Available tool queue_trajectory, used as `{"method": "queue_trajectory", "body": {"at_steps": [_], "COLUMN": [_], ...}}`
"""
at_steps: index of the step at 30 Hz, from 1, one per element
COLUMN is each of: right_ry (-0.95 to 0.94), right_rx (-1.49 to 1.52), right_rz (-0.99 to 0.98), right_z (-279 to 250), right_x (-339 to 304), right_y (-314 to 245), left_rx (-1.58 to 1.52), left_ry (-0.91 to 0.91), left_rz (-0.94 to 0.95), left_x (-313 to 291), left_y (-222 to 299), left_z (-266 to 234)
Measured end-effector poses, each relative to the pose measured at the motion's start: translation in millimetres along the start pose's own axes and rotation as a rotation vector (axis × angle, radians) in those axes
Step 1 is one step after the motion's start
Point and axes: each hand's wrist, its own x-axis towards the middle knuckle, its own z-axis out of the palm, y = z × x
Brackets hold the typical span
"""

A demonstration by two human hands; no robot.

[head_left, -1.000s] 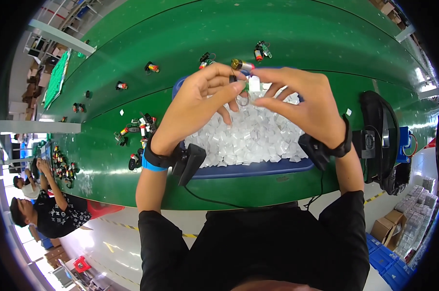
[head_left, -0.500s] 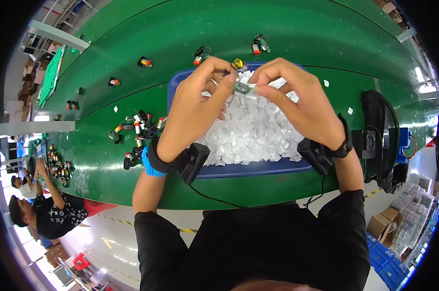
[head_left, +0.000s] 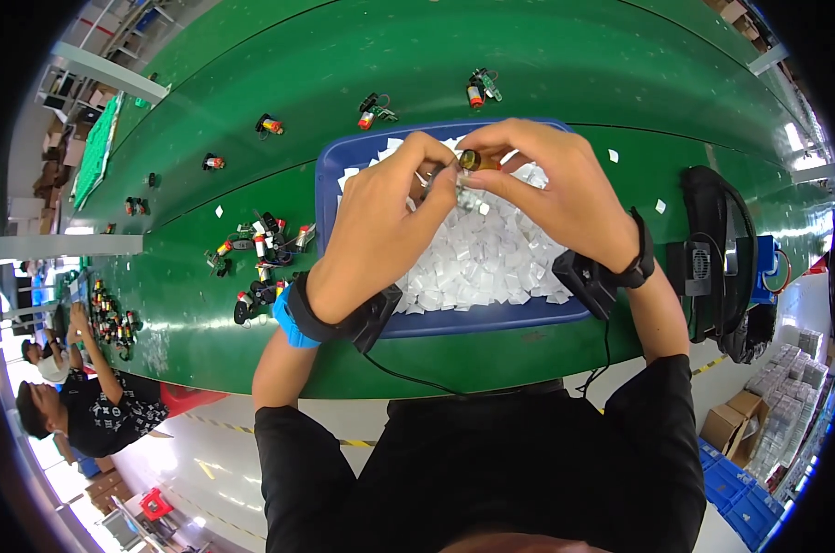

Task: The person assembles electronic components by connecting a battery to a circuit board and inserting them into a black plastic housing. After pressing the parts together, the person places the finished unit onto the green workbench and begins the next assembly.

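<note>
Above a blue tray (head_left: 491,324) filled with small white translucent pieces (head_left: 477,263), both my hands work on one small electronic assembly. My right hand (head_left: 569,194) is closed around its yellow-brown cylinder (head_left: 471,159), whose dark round end points left. My left hand (head_left: 376,221) pinches the assembly's small board part (head_left: 461,192), largely covered by the fingers. The fingertips of the two hands nearly meet there. Whether a white piece is pinched between them too, I cannot tell.
A heap of similar red-and-white cylinder assemblies (head_left: 262,241) lies left of the tray; single ones (head_left: 477,89) are spaced along the far side. A black case (head_left: 712,249) stands at right. Cables (head_left: 417,380) hang from my wrist devices. A co-worker (head_left: 104,405) sits at far left.
My right hand has tipped the cylinder from upright and away to lying between its fingers. Both hands have come closer together, and the left has shifted slightly nearer to me.
</note>
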Motion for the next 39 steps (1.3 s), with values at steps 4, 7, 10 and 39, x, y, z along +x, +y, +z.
{"method": "queue_trajectory", "body": {"at_steps": [4, 7, 10, 39], "right_ry": [0.031, 0.047, -0.004, 0.158], "right_rx": [-0.222, -0.098, -0.046, -0.442], "right_rz": [0.012, 0.036, -0.007, -0.613], "right_z": [-1, -1, -9, -13], "right_x": [0, -1, -1, -3], "right_y": [-7, -4, -4, -24], "left_rx": [0.049, -0.001, -0.412, -0.776], "left_ry": [0.021, 0.001, -0.273, -0.163], "left_rz": [-0.124, -0.116, -0.296, -0.357], "left_x": [-1, 1, 5, -2], "left_y": [2, -3, 2, 29], "left_z": [0, -1, -16, -23]}}
